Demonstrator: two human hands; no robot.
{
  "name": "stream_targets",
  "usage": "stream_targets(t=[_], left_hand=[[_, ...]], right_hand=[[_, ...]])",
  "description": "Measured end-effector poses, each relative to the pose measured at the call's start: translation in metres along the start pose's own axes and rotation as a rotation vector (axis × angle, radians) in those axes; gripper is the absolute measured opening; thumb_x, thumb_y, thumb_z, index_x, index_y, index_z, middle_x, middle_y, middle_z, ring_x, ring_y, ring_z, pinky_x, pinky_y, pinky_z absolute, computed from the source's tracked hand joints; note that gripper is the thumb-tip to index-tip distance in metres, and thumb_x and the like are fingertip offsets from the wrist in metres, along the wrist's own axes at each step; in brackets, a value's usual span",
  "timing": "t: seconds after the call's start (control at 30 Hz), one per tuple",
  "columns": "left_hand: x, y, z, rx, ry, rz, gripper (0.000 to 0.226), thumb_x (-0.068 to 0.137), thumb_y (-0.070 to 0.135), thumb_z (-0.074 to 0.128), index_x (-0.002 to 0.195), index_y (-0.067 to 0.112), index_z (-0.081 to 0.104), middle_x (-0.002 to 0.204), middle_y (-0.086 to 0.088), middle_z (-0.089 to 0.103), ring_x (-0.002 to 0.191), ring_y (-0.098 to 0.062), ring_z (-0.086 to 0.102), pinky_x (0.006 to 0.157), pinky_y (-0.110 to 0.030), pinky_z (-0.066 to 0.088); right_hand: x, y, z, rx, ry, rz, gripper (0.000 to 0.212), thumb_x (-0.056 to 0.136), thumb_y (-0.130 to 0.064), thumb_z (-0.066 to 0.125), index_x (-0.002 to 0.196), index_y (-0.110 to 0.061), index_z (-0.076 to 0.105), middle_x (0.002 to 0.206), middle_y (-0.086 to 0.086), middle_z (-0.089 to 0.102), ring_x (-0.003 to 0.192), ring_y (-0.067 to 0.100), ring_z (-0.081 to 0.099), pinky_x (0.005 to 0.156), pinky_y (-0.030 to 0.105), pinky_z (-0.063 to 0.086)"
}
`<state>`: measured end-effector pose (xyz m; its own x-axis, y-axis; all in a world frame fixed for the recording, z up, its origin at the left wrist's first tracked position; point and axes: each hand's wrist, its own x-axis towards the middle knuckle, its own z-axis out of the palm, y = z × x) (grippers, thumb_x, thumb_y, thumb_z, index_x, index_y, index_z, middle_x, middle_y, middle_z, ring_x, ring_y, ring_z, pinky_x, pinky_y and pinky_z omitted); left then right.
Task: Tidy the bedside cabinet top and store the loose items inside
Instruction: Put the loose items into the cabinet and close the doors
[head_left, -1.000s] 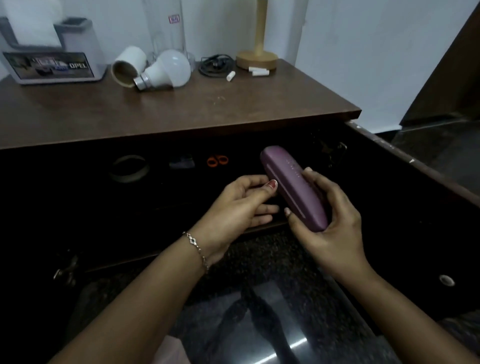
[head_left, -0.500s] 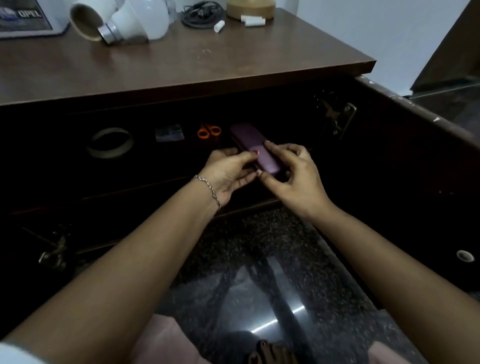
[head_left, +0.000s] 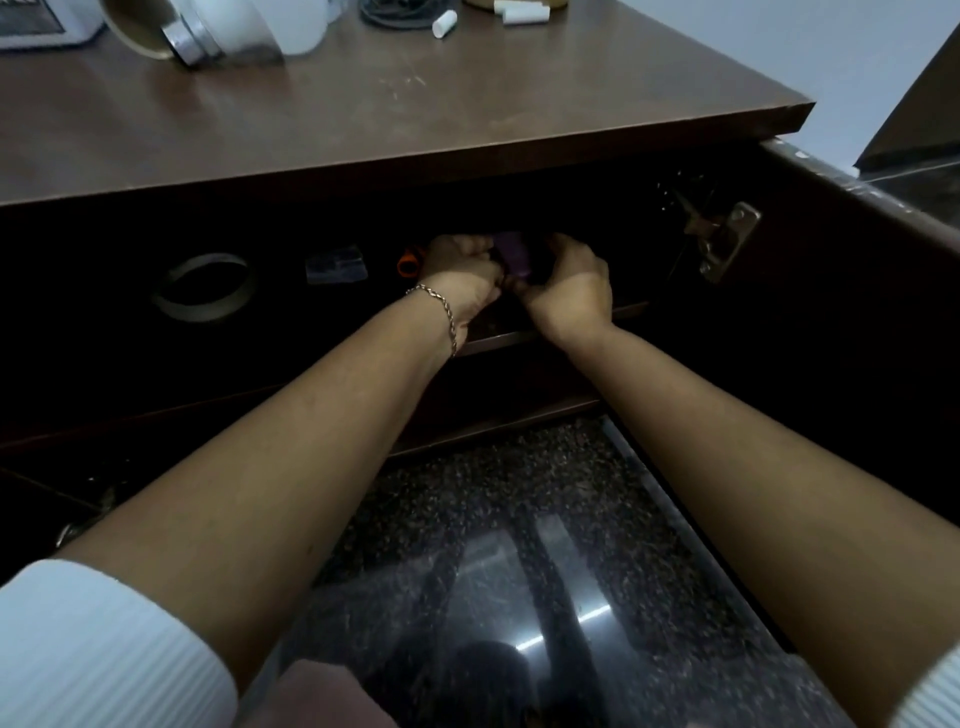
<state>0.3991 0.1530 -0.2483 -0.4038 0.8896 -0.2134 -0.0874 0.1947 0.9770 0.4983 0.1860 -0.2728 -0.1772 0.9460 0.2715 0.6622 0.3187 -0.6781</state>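
Note:
Both my hands reach deep into the dark open cabinet under the brown top (head_left: 363, 119). Between them is a purple case (head_left: 511, 254), mostly hidden. My left hand (head_left: 462, 275) grips its left side and my right hand (head_left: 566, 283) curls round its right side. On the shelf to the left lie orange-handled scissors (head_left: 407, 262), a small clear packet (head_left: 335, 264) and a tape roll (head_left: 205, 286). On the top stand a white bulb (head_left: 223, 23), a tube roll (head_left: 137, 31), a black cable (head_left: 400, 10) and small white cylinders (head_left: 444, 23).
The cabinet door (head_left: 857, 291) stands open on the right, with a metal hinge (head_left: 724, 241) inside. A white box (head_left: 41, 23) sits at the top's back left. Dark polished stone floor (head_left: 519, 545) lies below my arms.
My hands have carried the purple case from in front of the cabinet deep onto the shelf, right of the scissors. The view has moved closer and lower.

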Motion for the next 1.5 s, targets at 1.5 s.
stream_targets(t=[1.5], left_hand=[[-0.018, 0.143, -0.040, 0.685, 0.193, 0.434, 0.027, 0.082, 0.026, 0.061, 0.107, 0.017, 0.063, 0.111, -0.006, 0.065, 0.110, -0.021, 0.058, 0.099, -0.030, 0.043]], right_hand=[[0.029, -0.121, -0.114, -0.090, 0.017, -0.249, 0.045, 0.088, -0.024, 0.056, 0.131, -0.013, 0.050, 0.136, 0.005, 0.049, 0.125, 0.022, 0.047, 0.103, 0.034, 0.038]])
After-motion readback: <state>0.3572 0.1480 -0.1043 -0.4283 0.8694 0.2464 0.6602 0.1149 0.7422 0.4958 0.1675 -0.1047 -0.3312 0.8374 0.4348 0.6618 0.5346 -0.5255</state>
